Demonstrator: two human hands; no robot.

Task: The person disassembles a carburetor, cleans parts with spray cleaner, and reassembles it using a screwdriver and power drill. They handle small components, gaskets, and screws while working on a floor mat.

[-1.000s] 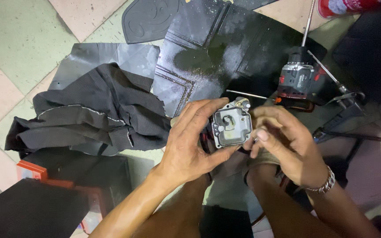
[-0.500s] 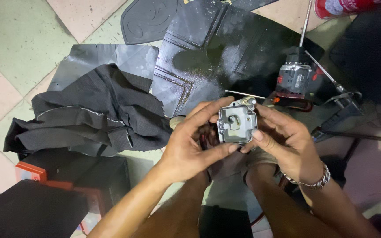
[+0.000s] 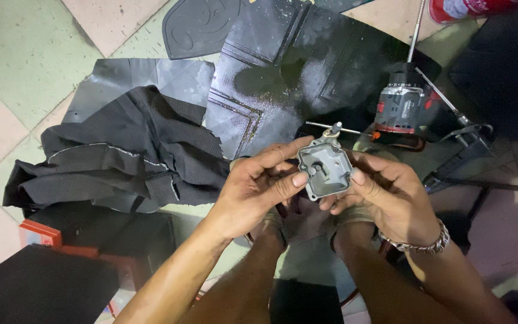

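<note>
Metal part [image 3: 325, 170], a small grey cast housing with an open hollow face, now sits higher and squarer to the camera than a second ago, lifted a little off the lap, so the inside is being looked over. Going left to right: black cloth [image 3: 121, 150] bunched on the floor, unchanged; left hand [image 3: 253, 189] fingers closed around the part, thumb pressed at its edge; right hand [image 3: 385, 195] gripping the other side from below; power drill [image 3: 400, 108] lying beyond on black mat [image 3: 283, 66].
</note>
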